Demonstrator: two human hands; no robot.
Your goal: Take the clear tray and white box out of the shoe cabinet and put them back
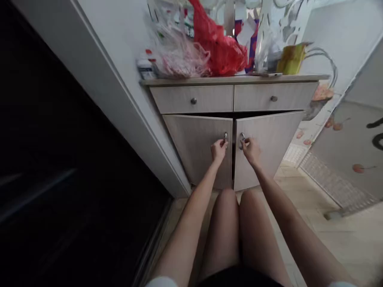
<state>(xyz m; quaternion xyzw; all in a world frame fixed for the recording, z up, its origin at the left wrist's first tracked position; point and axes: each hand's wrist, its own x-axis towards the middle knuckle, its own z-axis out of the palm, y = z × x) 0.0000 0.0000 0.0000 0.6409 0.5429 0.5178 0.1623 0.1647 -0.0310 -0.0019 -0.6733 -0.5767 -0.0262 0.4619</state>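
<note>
A low wooden cabinet (pixel 269 137) with two drawers above two doors stands against the wall in front of me. My left hand (pixel 219 150) is closed on the metal handle (pixel 226 136) of the left door (pixel 194 147). My right hand (pixel 250 150) is closed on the metal handle (pixel 241 137) of the right door (pixel 272 143). Both doors are swung out a little, with a dark gap showing above and between them. My knees (pixel 239 207) are just below the doors.
Atop the cabinet lie a red plastic bag (pixel 221 48), a pinkish net bag (pixel 182 59), clear bags and a yellow-green packet (pixel 291 59). A dark doorway (pixel 60 159) with a white frame fills the left. Light tiled floor (pixel 344 235) extends to the right.
</note>
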